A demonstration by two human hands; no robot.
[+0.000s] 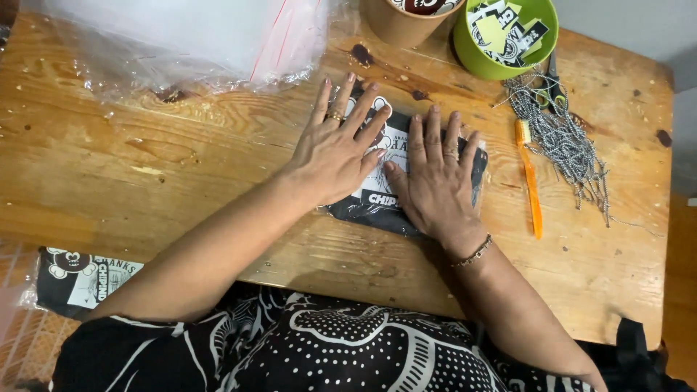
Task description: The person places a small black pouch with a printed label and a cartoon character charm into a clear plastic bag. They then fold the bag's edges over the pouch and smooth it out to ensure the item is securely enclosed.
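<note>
Both my hands lie flat and open on the bagged shirt [396,190], mid-worktop [145,167]: left hand [335,149] on its left half, right hand [435,181] on its right, long axis left-to-right.

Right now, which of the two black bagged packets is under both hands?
The black packet at the middle of the wooden table, pressed flat by the left hand and right hand. The other packet lies untouched at the near-left edge.
</note>
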